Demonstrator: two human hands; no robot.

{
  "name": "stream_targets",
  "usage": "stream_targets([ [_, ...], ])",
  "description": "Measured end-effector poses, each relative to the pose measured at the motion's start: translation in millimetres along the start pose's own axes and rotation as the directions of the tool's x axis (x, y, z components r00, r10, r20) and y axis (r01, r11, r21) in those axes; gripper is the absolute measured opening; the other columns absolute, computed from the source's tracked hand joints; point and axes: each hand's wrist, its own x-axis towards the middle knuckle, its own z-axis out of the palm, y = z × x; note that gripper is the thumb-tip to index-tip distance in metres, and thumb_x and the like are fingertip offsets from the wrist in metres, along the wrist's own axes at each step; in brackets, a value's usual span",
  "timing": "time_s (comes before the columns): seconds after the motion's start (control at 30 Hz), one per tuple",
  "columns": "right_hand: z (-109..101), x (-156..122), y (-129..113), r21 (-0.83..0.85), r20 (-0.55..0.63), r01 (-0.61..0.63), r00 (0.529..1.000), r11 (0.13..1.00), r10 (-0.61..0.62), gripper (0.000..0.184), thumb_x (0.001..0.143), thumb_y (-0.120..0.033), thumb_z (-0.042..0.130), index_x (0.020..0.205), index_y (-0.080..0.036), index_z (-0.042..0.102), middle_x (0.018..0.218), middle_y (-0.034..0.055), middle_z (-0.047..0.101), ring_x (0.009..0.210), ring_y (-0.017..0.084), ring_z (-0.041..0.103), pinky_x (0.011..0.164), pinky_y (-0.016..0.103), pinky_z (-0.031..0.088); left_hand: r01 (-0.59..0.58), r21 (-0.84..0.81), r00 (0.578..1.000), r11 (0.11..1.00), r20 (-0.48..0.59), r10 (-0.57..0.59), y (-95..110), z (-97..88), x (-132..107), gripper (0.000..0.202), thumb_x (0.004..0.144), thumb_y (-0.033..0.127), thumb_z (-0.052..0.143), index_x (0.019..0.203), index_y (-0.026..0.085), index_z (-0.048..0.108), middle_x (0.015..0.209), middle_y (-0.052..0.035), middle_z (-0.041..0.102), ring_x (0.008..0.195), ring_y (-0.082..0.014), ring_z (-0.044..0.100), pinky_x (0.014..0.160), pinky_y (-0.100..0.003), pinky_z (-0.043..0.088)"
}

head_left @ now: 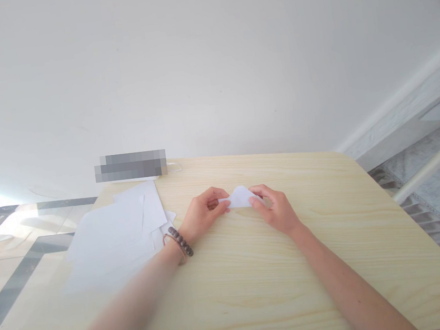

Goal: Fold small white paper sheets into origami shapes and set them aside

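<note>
Between my two hands is a small piece of folded white paper (241,196), roughly triangular with its point facing the wall. My left hand (206,209) pinches its left corner between thumb and fingers. At the right corner, my right hand (274,206) grips the paper the same way, thumb on the near side. The folded paper is just above or on the wooden table (233,285); I cannot tell which. Dark beads (181,241) and a thin bracelet circle my left wrist.
Several loose white sheets (109,236) overlap on the table's left side, partly behind my left forearm. A pixelated, blurred-out object (130,166) stands at the back left with a white cable (175,166) beside it. A pale wall (209,71) rises behind the table; a railing (432,162) runs at the right.
</note>
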Motion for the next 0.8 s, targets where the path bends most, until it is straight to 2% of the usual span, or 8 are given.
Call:
stream_targets([
  [0.1, 6.3, -1.2, -3.5, 0.024, 0.014, 0.004, 1.0, 1.0, -0.005, 0.016, 0.08, -0.029, 0.048, 0.092, -0.02, 0.053, 0.079, 0.001, 0.061, 0.07, 0.013, 0.056, 0.064, 0.022, 0.042, -0.033, 0.041, 0.999, 0.999, -0.037, 0.034, -0.2, 1.2, -1.0, 0.021, 0.075, 0.033, 0.057, 0.09, 0.018, 0.054, 0.072, 0.0002, 0.058, 0.069, -0.0123, 0.057, 0.067, -0.025, 0.045],
  [0.23, 7.1, -2.4, -3.2, 0.055, 0.007, -0.048, 0.999, 0.997, 0.048, 0.014, 0.081, -0.03, 0.047, 0.092, -0.021, 0.047, 0.073, -0.0004, 0.06, 0.066, 0.012, 0.056, 0.061, 0.022, 0.041, -0.074, -0.118, 0.995, 0.99, -0.078, 0.065, 1.1, 1.3, -0.8, 0.019, 0.076, 0.03, 0.058, 0.085, 0.017, 0.047, 0.079, -0.0015, 0.06, 0.074, -0.0129, 0.06, 0.073, -0.029, 0.046],
  [0.33, 5.0, -2.6, -3.0, 0.046, -0.007, -0.043, 0.999, 0.998, 0.043, 0.013, 0.08, -0.029, 0.049, 0.089, -0.021, 0.045, 0.069, -0.0019, 0.058, 0.064, 0.011, 0.055, 0.059, 0.021, 0.04, -0.087, -0.157, 0.994, 0.984, -0.072, 0.076, 0.4, 1.3, -0.7, 0.018, 0.077, 0.029, 0.058, 0.082, 0.016, 0.046, 0.078, -0.0023, 0.061, 0.075, -0.0135, 0.061, 0.074, -0.03, 0.047],
  [0.53, 5.1, -3.3, -7.6, 0.052, -0.005, 0.033, 0.999, 0.998, -0.033, 0.01, 0.079, -0.029, 0.05, 0.082, -0.02, 0.05, 0.067, -0.002, 0.056, 0.062, 0.01, 0.053, 0.06, 0.02, 0.039, -0.081, -0.016, 0.995, 0.997, -0.063, 0.08, 1.3, 0.6, -2.4, 0.018, 0.077, 0.031, 0.057, 0.086, 0.015, 0.054, 0.087, -0.0049, 0.063, 0.083, -0.0152, 0.06, 0.079, -0.031, 0.047],
  [0.67, 5.1, -4.1, -8.6, 0.056, -0.02, 0.026, 0.999, 0.998, -0.025, 0.011, 0.079, -0.03, 0.051, 0.082, -0.019, 0.052, 0.067, -0.0014, 0.057, 0.062, 0.01, 0.053, 0.059, 0.02, 0.039, -0.099, 0.097, 0.992, 0.99, -0.075, 0.106, 3.7, 0.9, -2.9, 0.019, 0.077, 0.032, 0.056, 0.089, 0.017, 0.057, 0.092, -0.0041, 0.063, 0.085, -0.0148, 0.06, 0.08, -0.03, 0.048],
  [0.8, 5.3, -4.3, -8.3, 0.057, -0.031, 0.025, 0.999, 0.998, -0.023, 0.011, 0.079, -0.03, 0.051, 0.082, -0.019, 0.052, 0.068, -0.0013, 0.058, 0.062, 0.01, 0.054, 0.058, 0.019, 0.039, -0.125, 0.123, 0.986, 0.984, -0.099, 0.137, 4.0, 1.0, -2.9, 0.021, 0.076, 0.032, 0.058, 0.091, 0.018, 0.055, 0.091, -0.0029, 0.063, 0.084, -0.0143, 0.06, 0.077, -0.029, 0.05],
])
